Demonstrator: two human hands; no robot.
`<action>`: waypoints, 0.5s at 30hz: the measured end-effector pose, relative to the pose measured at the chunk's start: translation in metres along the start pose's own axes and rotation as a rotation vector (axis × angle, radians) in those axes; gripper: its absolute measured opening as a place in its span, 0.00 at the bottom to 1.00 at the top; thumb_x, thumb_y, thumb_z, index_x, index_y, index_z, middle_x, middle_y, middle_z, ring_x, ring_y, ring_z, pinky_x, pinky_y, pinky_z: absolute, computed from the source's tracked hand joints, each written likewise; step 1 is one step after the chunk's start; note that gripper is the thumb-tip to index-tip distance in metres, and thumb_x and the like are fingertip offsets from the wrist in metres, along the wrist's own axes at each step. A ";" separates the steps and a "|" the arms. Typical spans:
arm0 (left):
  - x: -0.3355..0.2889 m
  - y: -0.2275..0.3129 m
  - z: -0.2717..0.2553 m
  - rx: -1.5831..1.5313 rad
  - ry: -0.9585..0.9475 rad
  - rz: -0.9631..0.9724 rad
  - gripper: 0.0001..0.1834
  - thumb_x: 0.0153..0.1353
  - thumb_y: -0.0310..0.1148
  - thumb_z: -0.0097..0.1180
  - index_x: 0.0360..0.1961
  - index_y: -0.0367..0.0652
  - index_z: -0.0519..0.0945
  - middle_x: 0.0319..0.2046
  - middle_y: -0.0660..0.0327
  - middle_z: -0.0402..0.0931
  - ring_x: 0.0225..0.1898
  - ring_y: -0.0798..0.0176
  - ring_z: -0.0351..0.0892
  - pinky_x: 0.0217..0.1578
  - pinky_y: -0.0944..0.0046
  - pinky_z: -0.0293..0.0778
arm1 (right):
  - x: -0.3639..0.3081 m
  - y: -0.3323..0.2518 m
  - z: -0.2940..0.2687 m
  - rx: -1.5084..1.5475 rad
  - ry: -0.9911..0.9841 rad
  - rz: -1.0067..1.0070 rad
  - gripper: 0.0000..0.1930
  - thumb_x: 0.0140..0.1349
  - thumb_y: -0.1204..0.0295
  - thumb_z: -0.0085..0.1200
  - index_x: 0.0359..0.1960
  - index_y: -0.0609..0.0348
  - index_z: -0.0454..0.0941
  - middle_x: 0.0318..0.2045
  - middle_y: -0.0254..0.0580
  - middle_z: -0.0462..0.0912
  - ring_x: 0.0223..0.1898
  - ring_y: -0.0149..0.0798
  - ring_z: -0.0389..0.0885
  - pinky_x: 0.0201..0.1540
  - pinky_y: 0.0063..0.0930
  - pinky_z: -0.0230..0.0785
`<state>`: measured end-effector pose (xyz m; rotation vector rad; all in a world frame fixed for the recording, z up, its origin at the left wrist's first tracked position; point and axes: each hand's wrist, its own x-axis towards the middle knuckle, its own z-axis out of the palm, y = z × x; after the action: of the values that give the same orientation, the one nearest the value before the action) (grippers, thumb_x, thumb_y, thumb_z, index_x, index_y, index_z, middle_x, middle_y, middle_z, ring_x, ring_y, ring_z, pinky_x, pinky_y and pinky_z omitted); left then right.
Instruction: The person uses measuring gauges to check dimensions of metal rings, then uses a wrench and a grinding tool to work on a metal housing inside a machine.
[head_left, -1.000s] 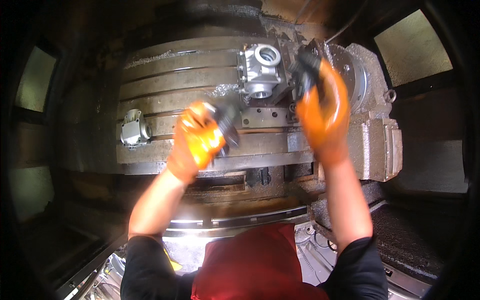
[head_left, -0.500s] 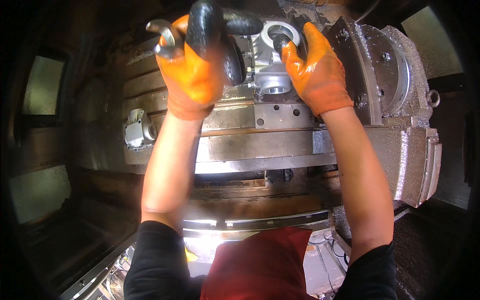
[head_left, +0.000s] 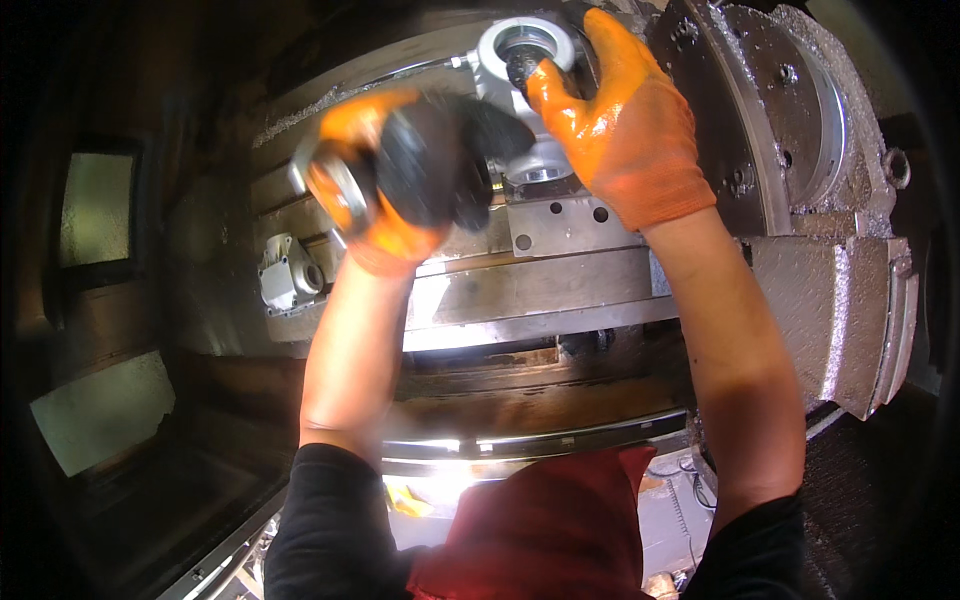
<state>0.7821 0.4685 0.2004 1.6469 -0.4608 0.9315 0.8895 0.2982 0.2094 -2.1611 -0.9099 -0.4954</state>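
My left hand (head_left: pixel 415 165), in an orange glove with black fingers, is blurred by motion. Its fingers wrap round a metal wrench (head_left: pixel 345 190), whose end sticks out beside the wrist; the rest is hidden. Just right of this fist stands a silver cast metal housing (head_left: pixel 488 50) with a round ring-shaped opening on top. My right hand (head_left: pixel 630 120), gloved alike, grips the housing at its right side. The thumb hooks over the ring's edge, while the other fingers pass behind and are partly hidden. The housing sits against a drilled metal plate (head_left: pixel 580 235).
A smaller cast housing (head_left: pixel 288 275) rests on the slotted machine table (head_left: pixel 470 300) at the left. To the right rises a wet, chip-covered machine fixture (head_left: pixel 740 110) with a round disc. A metal rail (head_left: pixel 590 440) crosses in front of me.
My left hand, still round the wrench, has come down and nearer, uncovering a rod left of the housing. The right hand stays on the housing. The whole view has shifted slightly.
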 end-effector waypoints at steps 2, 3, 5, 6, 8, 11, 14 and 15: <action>0.010 -0.006 -0.003 0.869 0.098 0.173 0.19 0.70 0.49 0.52 0.42 0.43 0.79 0.30 0.59 0.82 0.30 0.62 0.82 0.34 0.62 0.78 | 0.002 -0.005 -0.006 0.041 -0.026 0.055 0.29 0.55 0.61 0.64 0.53 0.71 0.73 0.44 0.61 0.79 0.47 0.60 0.79 0.51 0.45 0.73; 0.025 -0.016 -0.004 1.059 0.031 0.309 0.16 0.70 0.47 0.53 0.42 0.45 0.79 0.31 0.61 0.81 0.30 0.63 0.81 0.33 0.62 0.77 | 0.001 -0.008 -0.008 0.060 -0.039 0.081 0.30 0.55 0.61 0.64 0.53 0.71 0.73 0.44 0.61 0.79 0.47 0.60 0.79 0.51 0.45 0.72; 0.043 -0.028 0.005 -0.338 0.651 -0.572 0.17 0.69 0.50 0.54 0.39 0.47 0.77 0.25 0.63 0.77 0.23 0.61 0.77 0.28 0.62 0.75 | -0.001 -0.009 -0.003 0.002 -0.012 0.062 0.31 0.56 0.59 0.64 0.55 0.70 0.73 0.47 0.60 0.79 0.49 0.58 0.79 0.53 0.43 0.72; 0.035 -0.047 -0.018 -0.568 0.561 -0.614 0.17 0.69 0.50 0.53 0.40 0.46 0.77 0.25 0.62 0.77 0.23 0.61 0.77 0.28 0.62 0.75 | -0.001 -0.008 0.001 0.000 -0.042 0.123 0.32 0.57 0.57 0.64 0.57 0.68 0.73 0.50 0.59 0.79 0.52 0.57 0.79 0.55 0.42 0.72; 0.039 -0.044 -0.009 -0.538 0.712 -0.679 0.16 0.70 0.47 0.50 0.35 0.46 0.79 0.19 0.69 0.75 0.21 0.65 0.76 0.27 0.67 0.75 | -0.001 -0.004 0.006 -0.004 -0.059 0.173 0.34 0.56 0.55 0.65 0.59 0.66 0.73 0.53 0.57 0.79 0.55 0.57 0.79 0.57 0.41 0.71; 0.032 -0.013 0.002 -0.071 0.441 -0.382 0.28 0.71 0.56 0.44 0.36 0.40 0.80 0.21 0.60 0.77 0.18 0.63 0.75 0.23 0.64 0.72 | 0.000 -0.003 0.003 -0.005 -0.067 0.192 0.35 0.56 0.55 0.65 0.59 0.67 0.72 0.53 0.58 0.79 0.54 0.57 0.79 0.57 0.41 0.71; 0.021 0.007 0.009 -0.207 0.238 -0.197 0.33 0.71 0.59 0.42 0.34 0.37 0.81 0.16 0.59 0.74 0.13 0.64 0.68 0.21 0.63 0.68 | -0.003 0.003 0.007 0.005 -0.032 0.140 0.35 0.55 0.54 0.65 0.59 0.68 0.72 0.53 0.59 0.79 0.54 0.57 0.79 0.57 0.42 0.71; 0.018 0.008 0.013 -0.228 0.271 -0.202 0.34 0.72 0.59 0.41 0.33 0.36 0.81 0.14 0.59 0.73 0.11 0.65 0.66 0.21 0.63 0.67 | -0.003 0.003 0.008 0.002 -0.036 0.147 0.35 0.55 0.55 0.65 0.59 0.68 0.72 0.53 0.60 0.79 0.54 0.57 0.79 0.57 0.42 0.71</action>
<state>0.7919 0.4574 0.2188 1.3111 -0.2024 0.8990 0.8905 0.3011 0.2013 -2.2221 -0.7630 -0.3838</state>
